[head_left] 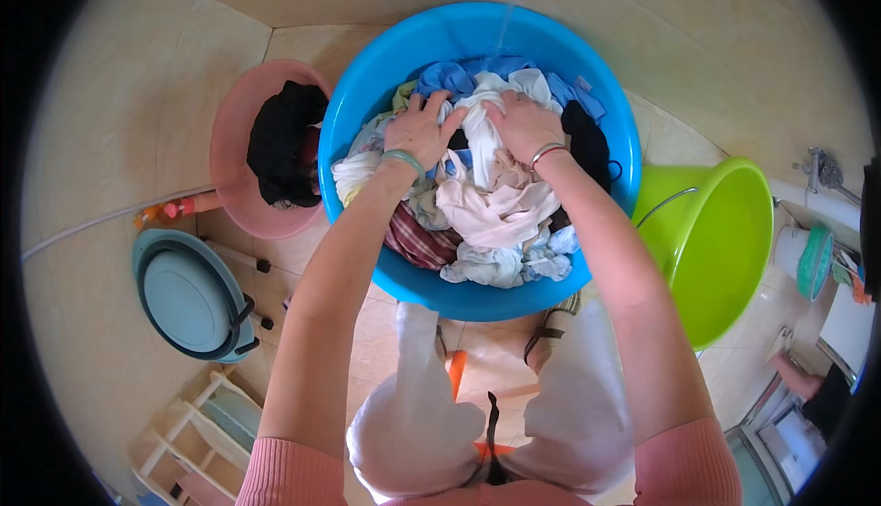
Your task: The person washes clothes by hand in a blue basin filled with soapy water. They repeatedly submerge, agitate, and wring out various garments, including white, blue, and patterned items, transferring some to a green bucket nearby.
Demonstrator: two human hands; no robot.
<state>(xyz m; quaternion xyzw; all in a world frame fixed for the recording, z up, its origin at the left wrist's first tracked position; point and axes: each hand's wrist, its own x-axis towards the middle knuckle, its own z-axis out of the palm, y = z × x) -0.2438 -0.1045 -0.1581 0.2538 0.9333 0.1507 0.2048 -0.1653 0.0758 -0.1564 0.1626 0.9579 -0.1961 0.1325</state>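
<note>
A large blue basin (353, 75) holds a heap of mixed clothes. My left hand (420, 134), a green bangle on its wrist, rests on the heap's left side with its fingers spread. Opposite it, my right hand (528, 128), with a silver bangle, lies on a white cloth (480, 139); its fingers are apart, the tips partly sunk in the folds. Below the hands lies a pale pink garment (496, 208). Around it are a red checked cloth (420, 242), blue clothes (450, 77) toward the far rim and a black piece (585, 144) at the right.
A pink basin (229, 148) with black clothing stands left of the blue one. Against its right side leans a lime-green bucket (725, 249). Grey-blue folding basins (188, 300) and a wooden rack (202, 437) are at lower left. Another person's limb (798, 378) shows at far right.
</note>
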